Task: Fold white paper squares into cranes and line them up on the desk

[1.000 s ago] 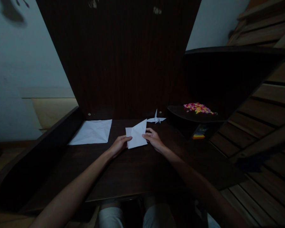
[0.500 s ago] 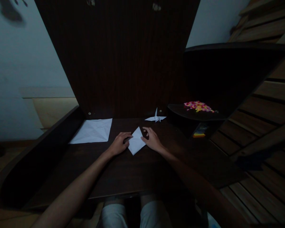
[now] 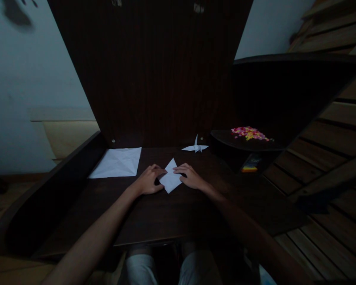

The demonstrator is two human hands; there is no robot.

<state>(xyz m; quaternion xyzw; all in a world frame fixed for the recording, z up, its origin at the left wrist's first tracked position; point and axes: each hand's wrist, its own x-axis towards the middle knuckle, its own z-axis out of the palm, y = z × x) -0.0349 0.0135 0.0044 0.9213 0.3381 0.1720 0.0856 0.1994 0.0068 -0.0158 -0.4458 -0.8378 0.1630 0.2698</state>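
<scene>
A small white sheet of paper (image 3: 169, 182), folded into a diamond, lies on the dark desk with one point toward the back panel. My left hand (image 3: 150, 180) rests at its left corner, fingers on the upper left edge and thumb apart near the lower left edge. From the right, my right hand (image 3: 191, 177) reaches over the paper with its fingers stretched onto the upper part and its thumb at the right corner. Both hands are open, touching the paper without gripping it. Behind my right hand stands a white folded paper crane (image 3: 196, 148).
A larger creased white sheet (image 3: 118, 163) lies at the back left, beside the raised side board (image 3: 53, 190). On a low corner shelf (image 3: 225, 139) at the right is a pile of small pink and yellow pieces (image 3: 249, 133). Below it sits a small rainbow-edged item (image 3: 249, 168).
My right fingers have come down and inward onto the paper. My left thumb has moved out to the lower left edge. The view has shifted slightly.
</scene>
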